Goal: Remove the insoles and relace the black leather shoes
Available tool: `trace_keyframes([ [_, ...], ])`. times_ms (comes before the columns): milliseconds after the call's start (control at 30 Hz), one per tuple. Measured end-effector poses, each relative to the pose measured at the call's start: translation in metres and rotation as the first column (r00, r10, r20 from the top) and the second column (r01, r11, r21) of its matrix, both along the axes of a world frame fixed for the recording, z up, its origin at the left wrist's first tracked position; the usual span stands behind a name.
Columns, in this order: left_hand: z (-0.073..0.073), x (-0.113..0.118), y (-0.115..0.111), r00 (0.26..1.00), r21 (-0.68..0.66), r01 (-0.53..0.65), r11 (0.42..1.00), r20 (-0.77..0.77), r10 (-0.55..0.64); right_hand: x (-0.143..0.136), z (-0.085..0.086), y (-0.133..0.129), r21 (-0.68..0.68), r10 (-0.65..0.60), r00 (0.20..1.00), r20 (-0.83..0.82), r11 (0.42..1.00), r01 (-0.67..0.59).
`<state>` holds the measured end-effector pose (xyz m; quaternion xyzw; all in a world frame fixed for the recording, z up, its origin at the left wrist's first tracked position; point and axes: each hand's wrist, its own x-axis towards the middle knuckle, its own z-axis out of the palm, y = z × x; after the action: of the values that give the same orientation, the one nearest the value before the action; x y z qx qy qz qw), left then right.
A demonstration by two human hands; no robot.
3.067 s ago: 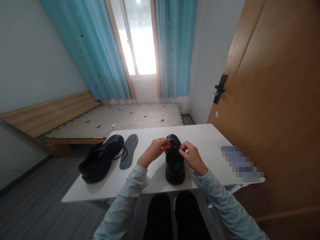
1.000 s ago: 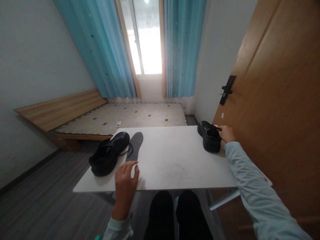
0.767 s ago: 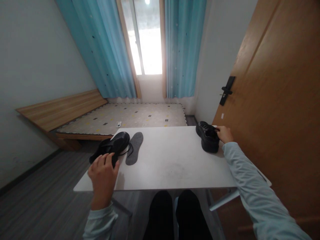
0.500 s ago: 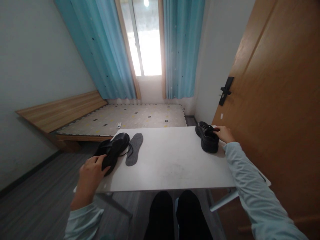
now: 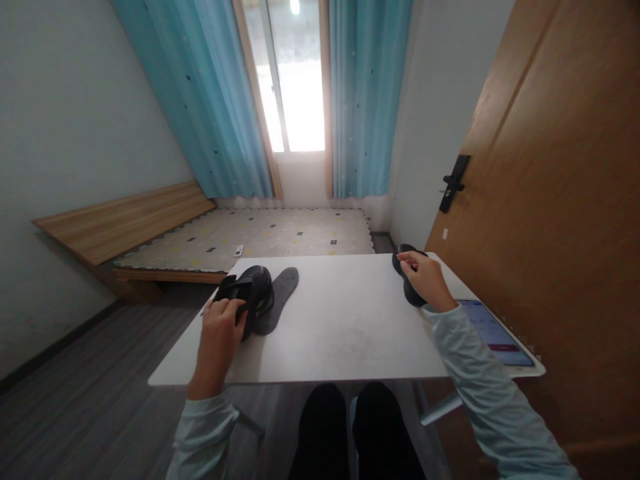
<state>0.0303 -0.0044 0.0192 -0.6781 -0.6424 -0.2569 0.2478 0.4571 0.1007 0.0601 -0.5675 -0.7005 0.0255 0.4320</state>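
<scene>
At the left of the white table (image 5: 345, 320), my left hand (image 5: 220, 337) is closed on a black shoe (image 5: 257, 287). The shoe overlaps a grey insole (image 5: 284, 293) that lies flat on the tabletop. Toward the table's back right corner stands another black shoe (image 5: 413, 292). My right hand (image 5: 423, 272) is over that shoe, its fingers pinched together near the laces and partly covering them. What the fingertips grip there is too small to make out.
A tablet (image 5: 495, 333) lies at the table's right edge, beside my right forearm. Beyond the table is a low bed (image 5: 280, 233) with a small white remote (image 5: 239, 251) on it. A wooden door (image 5: 550, 200) rises on the right.
My left hand has moved right with its shoe, which now covers part of the insole. My right hand has shifted left over the other shoe, and the tablet has come into sight.
</scene>
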Motion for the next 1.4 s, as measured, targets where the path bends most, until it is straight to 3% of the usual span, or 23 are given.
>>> trace_keyframes([
  [167, 0.003, 0.054, 0.003, 0.998, 0.152, 0.036, 0.988, 0.042, -0.042, -0.041, -0.013, -0.022, -0.034, 0.189, 0.979, -0.082, 0.981, -0.192],
  [300, 0.011, 0.098, 0.003, 0.992, 0.220, 0.066, 0.973, 0.088, -0.088, -0.070, -0.023, -0.034, -0.137, 0.312, 0.923, -0.226, 0.928, -0.347],
  [400, 0.014, 0.130, -0.001, 0.979, 0.237, 0.138, 0.962, 0.118, -0.169, -0.088, -0.028, -0.039, -0.191, 0.339, 0.875, -0.347, 0.887, -0.420],
  [533, 0.007, 0.168, -0.012, 0.945, 0.240, 0.228, 0.944, 0.177, -0.274, -0.105, -0.033, -0.047, -0.251, 0.325, 0.817, -0.475, 0.840, -0.480],
  [667, -0.007, 0.196, -0.022, 0.916, 0.240, 0.269, 0.933, 0.237, -0.324, -0.108, -0.042, -0.051, -0.261, 0.292, 0.822, -0.489, 0.850, -0.458],
  [867, -0.032, 0.217, -0.025, 0.911, 0.191, 0.278, 0.941, 0.259, -0.321, -0.101, -0.061, -0.047, -0.294, 0.291, 0.885, -0.362, 0.866, -0.405],
  [1000, -0.040, 0.224, -0.023, 0.925, 0.166, 0.264, 0.950, 0.237, -0.298, -0.099, -0.068, -0.040, -0.285, 0.270, 0.905, -0.329, 0.885, -0.368],
  [1233, -0.032, 0.224, -0.019, 0.955, 0.084, 0.246, 0.966, 0.146, -0.257, -0.097, -0.065, -0.037, -0.326, 0.234, 0.913, -0.333, 0.880, -0.345],
  [1400, -0.016, 0.216, -0.024, 0.882, 0.083, 0.406, 0.910, 0.225, -0.414, -0.095, -0.065, -0.035, -0.273, 0.240, 0.911, -0.337, 0.901, -0.338],
])
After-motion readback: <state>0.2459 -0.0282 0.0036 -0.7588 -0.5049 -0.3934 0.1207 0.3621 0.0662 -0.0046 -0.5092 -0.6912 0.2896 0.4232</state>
